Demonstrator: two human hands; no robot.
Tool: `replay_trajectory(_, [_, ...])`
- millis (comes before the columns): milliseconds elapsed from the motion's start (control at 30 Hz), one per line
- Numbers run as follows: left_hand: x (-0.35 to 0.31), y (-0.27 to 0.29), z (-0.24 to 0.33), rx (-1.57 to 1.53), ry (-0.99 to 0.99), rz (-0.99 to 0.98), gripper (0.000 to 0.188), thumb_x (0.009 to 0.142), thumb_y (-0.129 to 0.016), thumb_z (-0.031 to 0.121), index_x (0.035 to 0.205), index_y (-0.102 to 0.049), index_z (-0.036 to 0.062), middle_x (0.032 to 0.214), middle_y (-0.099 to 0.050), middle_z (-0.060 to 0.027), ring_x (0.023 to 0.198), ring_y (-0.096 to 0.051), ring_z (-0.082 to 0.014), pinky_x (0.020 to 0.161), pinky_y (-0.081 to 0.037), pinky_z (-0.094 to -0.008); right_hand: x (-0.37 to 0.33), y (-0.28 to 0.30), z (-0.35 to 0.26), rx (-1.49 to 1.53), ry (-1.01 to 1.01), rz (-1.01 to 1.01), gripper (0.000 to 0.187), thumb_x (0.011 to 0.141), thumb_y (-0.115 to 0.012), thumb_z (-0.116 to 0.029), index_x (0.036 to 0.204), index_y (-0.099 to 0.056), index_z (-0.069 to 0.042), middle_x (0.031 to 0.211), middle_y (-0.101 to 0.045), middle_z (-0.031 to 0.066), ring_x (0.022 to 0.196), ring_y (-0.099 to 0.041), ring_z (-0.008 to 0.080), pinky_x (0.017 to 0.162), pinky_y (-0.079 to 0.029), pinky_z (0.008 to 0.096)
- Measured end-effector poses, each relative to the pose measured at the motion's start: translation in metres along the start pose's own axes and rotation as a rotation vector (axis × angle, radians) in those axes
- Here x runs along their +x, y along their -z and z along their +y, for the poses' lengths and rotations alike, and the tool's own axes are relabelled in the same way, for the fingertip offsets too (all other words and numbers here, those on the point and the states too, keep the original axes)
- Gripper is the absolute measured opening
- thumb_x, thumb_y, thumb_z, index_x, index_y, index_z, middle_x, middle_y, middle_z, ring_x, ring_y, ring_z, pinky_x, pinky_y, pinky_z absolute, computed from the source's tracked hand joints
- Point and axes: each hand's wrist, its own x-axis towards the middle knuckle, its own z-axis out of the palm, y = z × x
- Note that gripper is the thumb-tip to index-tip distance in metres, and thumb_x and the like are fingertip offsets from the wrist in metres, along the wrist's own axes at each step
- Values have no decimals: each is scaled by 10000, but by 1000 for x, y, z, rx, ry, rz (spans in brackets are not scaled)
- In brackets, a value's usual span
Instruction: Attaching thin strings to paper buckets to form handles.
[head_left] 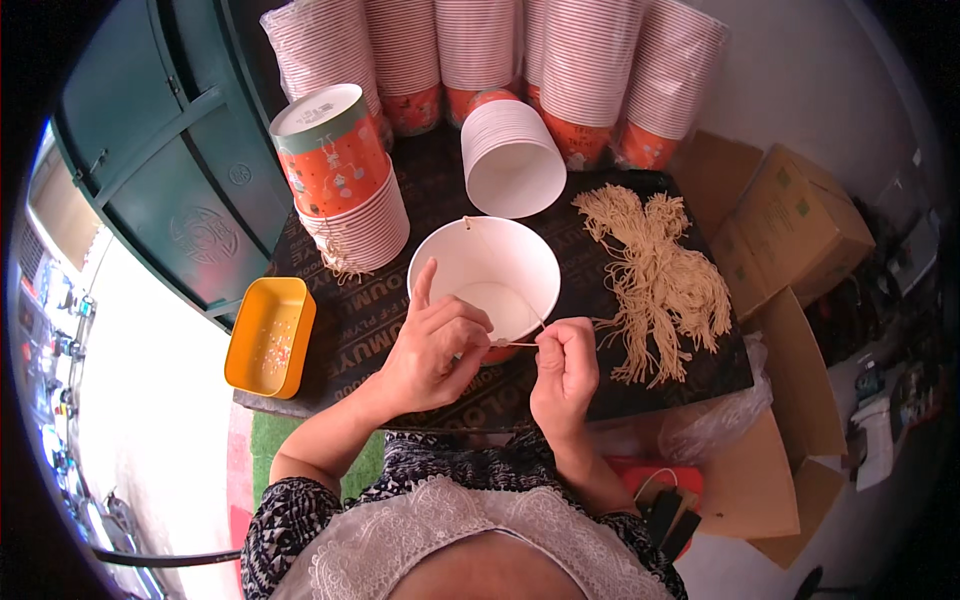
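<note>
A white-lined paper bucket [447,262] stands with its mouth up at the front middle of the dark table. A beige cord [520,344] runs taut between my hands at its near rim, and a bit of cord shows at a hole in the far rim. My left hand [432,345] pinches the cord between thumb and fingers, its index finger raised. Beside the near right rim, my right hand [566,372] is closed on the cord's other part. A heap of loose beige cords [660,280] lies to the right.
At left, a yellow tray [238,345] holds tiny bits near a stack of orange-printed buckets [345,190]. A nested stack lies on its side [512,165] behind the bucket. Wrapped bucket stacks [480,45] line the back. Cardboard boxes [800,235] stand right; a green metal door [185,170] is left.
</note>
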Motion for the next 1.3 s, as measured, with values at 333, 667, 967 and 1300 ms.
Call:
replay_trajectory(333, [1, 2, 3, -45, 8, -28, 201, 721, -635, -85, 808, -569, 84, 825, -623, -29, 848, -645, -191, 1169, -76, -625, -9, -2, 12, 147, -222, 11, 188, 1043, -439, -166, 899, -482, -52, 772, -456, -16, 601, -392, 55, 507, -339, 209])
replay_trajectory(667, [1, 10, -7, -171, 1, -135, 162, 733, -611, -77, 764, -550, 70, 777, -581, -27, 812, -625, -204, 1166, 10, -621, -17, -3, 25, 273, -391, 22, 147, 1033, -456, -144, 916, -476, -57, 780, -489, -19, 639, -431, 49, 542, -378, 190])
replay_trajectory(967, [-7, 18, -5, 65, 65, -64, 286, 724, -694, 54, 989, -587, 65, 1082, -595, -117, 1082, -575, -274, 1171, -64, -602, 20, 20, -13, -225, 201, -459, 291, 798, -638, 82, 1065, -587, -19, 886, -584, 173, 783, -599, 390, 666, -495, 407])
replay_trajectory(1300, [-66, -7, -16, -543, 523, 560, 434, 882, -624, -31, 1267, -427, 0, 1232, -473, -77, 1180, -454, -166, 1052, -337, -306, -15, -13, 22, 350, -216, 23, 81, 986, -482, -34, 1020, -532, 21, 710, -495, 11, 598, -461, 88, 545, -419, 254])
